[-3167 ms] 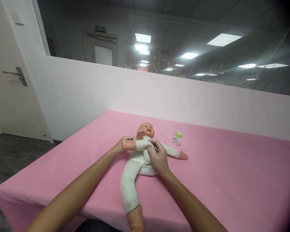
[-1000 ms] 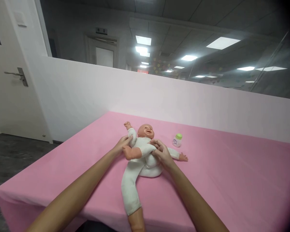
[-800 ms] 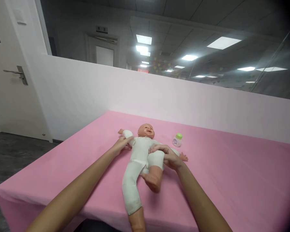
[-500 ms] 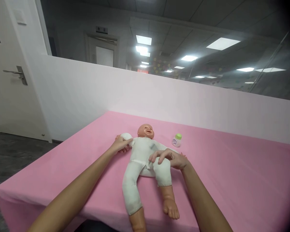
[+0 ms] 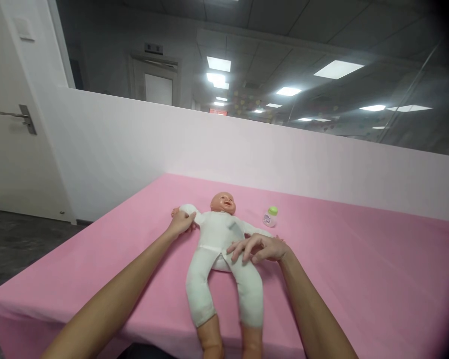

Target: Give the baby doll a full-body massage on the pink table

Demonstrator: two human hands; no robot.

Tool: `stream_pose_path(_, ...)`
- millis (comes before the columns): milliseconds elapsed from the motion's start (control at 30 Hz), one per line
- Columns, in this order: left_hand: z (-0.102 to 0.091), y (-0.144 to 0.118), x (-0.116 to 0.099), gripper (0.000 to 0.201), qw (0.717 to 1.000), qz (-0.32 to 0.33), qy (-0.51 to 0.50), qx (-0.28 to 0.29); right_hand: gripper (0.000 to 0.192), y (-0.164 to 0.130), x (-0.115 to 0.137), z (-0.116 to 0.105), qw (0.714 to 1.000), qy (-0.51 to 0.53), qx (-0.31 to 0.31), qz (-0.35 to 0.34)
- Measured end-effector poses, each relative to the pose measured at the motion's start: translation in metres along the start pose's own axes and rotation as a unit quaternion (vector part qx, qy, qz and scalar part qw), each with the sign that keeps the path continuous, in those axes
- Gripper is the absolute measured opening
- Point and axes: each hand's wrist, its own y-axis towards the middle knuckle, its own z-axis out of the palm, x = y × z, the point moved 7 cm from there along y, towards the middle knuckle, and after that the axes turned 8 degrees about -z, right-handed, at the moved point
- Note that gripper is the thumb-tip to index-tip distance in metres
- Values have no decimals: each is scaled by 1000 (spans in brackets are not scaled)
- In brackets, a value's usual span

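A baby doll (image 5: 217, 230) with a white cloth body lies on its back, head away from me and both legs stretched toward me. My left hand (image 5: 181, 224) is closed around the doll's arm on the left side of the view; the fingertips are partly hidden behind it. Over the doll's hip and upper thigh on the right side lies my right hand (image 5: 262, 248), palm down, with its fingers apart and bent a little. The doll's feet run out of the bottom of the view.
A pink cloth (image 5: 142, 234) covers the table. A small clear bottle (image 5: 270, 218) with a green cap stands beyond my right hand, beside the doll. Behind the table runs a low white wall (image 5: 247, 149) with glass above; a door (image 5: 18, 149) is at the left.
The doll's leg on the right, bent up at the knee before, now lies straighter toward me. My right hand has shifted from around that knee to the hip. My left hand stays on the arm.
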Motion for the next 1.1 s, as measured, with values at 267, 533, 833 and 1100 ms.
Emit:
stream_pose_path(267, -11, -8, -5, 65, 986, 15, 148, -74, 24, -6, -11, -21, 979, 62, -191, 28)
stream_pose_path(533, 3, -24, -17, 73, 972, 24, 232, 20, 31, -31, -36, -71, 883, -32, -466, 43)
stream_pose_path(833, 20, -54, -28, 71, 969, 33, 239, 47, 42, -34, -54, -72, 827, -259, -491, 90)
stream_pose_path(1100, 27, -65, -28, 77, 964, 17, 261, 50, 23, 6, -107, -139, 793, 78, -596, 102)
